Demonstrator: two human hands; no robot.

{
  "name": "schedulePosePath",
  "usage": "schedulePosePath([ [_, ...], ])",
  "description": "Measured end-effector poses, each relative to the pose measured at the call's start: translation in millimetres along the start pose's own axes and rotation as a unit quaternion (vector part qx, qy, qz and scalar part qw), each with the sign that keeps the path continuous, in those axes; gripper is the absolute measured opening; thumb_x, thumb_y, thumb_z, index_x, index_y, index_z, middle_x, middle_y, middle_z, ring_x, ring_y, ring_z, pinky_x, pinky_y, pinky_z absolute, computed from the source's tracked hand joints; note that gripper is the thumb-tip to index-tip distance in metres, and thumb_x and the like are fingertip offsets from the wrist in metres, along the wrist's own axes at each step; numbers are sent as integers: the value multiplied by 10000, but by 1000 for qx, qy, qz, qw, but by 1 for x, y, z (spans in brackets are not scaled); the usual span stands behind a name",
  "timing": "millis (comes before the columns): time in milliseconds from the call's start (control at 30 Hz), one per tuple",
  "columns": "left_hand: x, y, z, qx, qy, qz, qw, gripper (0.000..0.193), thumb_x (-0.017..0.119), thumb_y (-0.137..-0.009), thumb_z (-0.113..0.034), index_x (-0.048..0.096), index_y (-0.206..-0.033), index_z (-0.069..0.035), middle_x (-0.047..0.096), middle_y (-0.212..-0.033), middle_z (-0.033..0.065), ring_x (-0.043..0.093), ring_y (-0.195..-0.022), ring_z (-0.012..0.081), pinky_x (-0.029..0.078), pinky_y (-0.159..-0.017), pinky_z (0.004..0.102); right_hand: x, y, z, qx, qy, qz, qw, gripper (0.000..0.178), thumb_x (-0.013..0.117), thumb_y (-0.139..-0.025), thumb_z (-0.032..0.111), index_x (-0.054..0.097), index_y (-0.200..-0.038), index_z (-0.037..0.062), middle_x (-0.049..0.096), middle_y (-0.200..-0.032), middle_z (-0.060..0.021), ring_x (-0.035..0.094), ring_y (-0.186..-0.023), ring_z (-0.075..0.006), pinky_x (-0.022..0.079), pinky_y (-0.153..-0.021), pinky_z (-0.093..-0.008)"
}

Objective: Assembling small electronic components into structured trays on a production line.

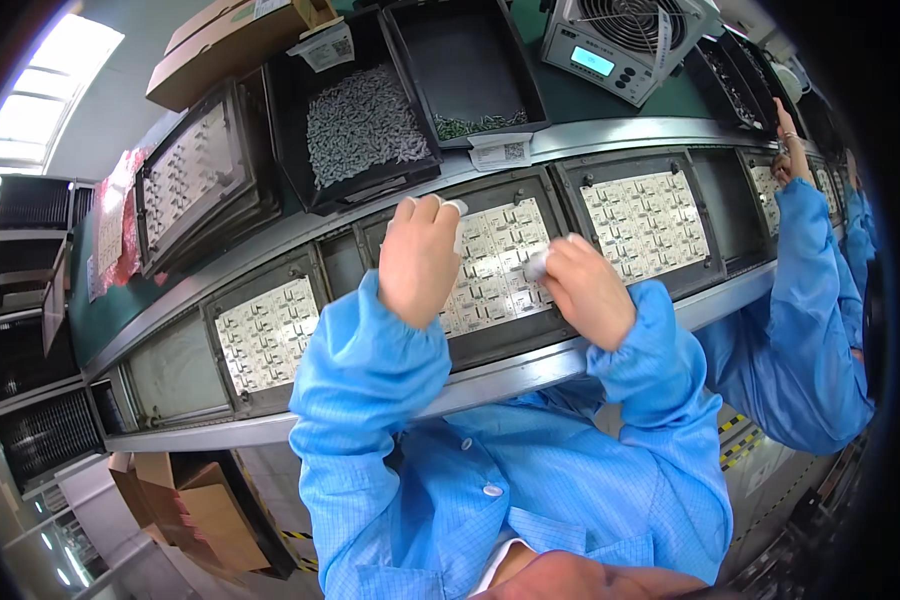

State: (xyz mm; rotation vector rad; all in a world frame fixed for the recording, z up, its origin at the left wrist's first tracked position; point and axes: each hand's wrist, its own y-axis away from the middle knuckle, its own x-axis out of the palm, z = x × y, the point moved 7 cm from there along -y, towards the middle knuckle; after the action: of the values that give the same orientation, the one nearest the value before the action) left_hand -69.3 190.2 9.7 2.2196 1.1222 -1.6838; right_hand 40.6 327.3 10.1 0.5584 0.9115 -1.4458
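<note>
In front of me a white circuit board panel (500, 240), set with rows of small parts, lies in a dark tray frame (510, 345). My left hand (420, 260) is over its left side, fingers curled together; white covers show on some fingertips. What those fingers hold, if anything, is hidden. Above the panel's right part is my right hand (592, 290), thumb and finger pinched, with a white-covered fingertip close to the board. Anything in that pinch is too small to make out. Beyond my left hand stands a black bin (360, 125) of small grey parts.
Other framed panels lie on the rail track, one left (265, 335), one right (645, 225). Behind stand a second black bin (470, 60) with a few green parts, a white fan unit (610, 50) and stacked trays (195, 170). A co-worker's blue sleeve (805, 290) is at right.
</note>
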Motion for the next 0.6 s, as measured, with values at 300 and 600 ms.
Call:
schedulePosePath([
  [300,23,-9,17,-80,-25,-23,996,311,677,-666,5,650,-966,-70,577,-947,97,564,-950,318,512,-796,416,2,15,-2,90,-14,-46,995,226,675,-813,15,619,-1032,28,598,-886,-143,599,-848,-346,499,-727,-404],
  [600,-12,15,23,-214,305,-15,928,138,664,-837,27,623,-954,-32,661,-936,124,659,-827,256,534,-742,341,8,6,4,58,70,-55,994,310,692,-799,28,601,-1093,59,594,-881,-129,588,-832,-328,500,-715,-398],
])
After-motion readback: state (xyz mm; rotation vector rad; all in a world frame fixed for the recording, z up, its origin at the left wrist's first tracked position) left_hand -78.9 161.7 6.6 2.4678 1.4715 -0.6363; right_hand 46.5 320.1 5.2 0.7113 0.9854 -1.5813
